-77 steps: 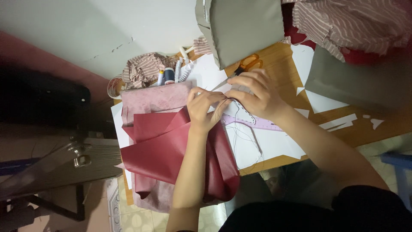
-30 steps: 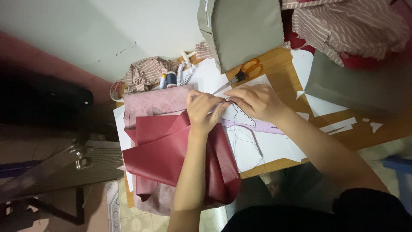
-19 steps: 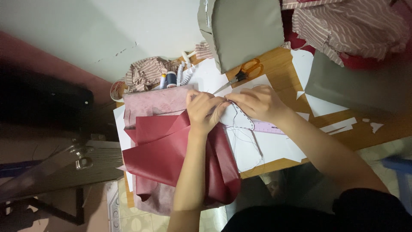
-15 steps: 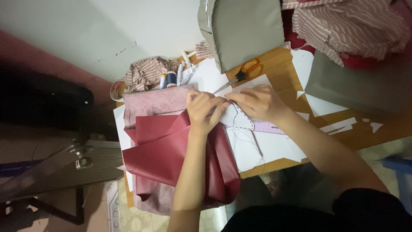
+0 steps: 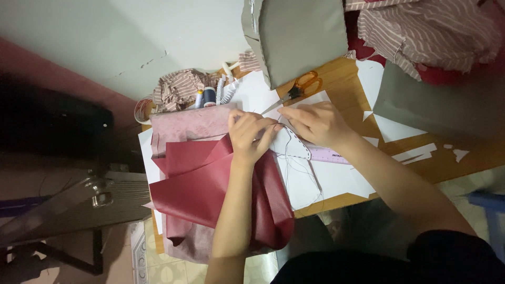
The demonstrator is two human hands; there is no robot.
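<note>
Here, placed against the dark red leather sheet (image 5: 210,194):

- Wooden table (image 5: 344,87) lies beneath the sheet.
- Left hand (image 5: 251,134) rests on its upper right edge, fingers curled, pinching the seam.
- Right hand (image 5: 315,123), just right of it, is closed on thread (image 5: 300,168) trailing toward the person.
- Orange-handled scissors (image 5: 297,89) lie above, nearer the right hand.

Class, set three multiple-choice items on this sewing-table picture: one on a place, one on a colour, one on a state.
1. Where do the scissors lie?
A. on the floor
B. on the table beyond the hands
C. in the left hand

2. What colour are the scissors' handles?
A. orange
B. green
C. black

3. How is the dark red material lying?
A. rolled in a tube
B. folded, hanging over the table's edge
C. hung on the wall

Answers: 1 B, they rest on the wooden table; 2 A, orange loops show; 3 B, its layers overlap and droop.
</note>
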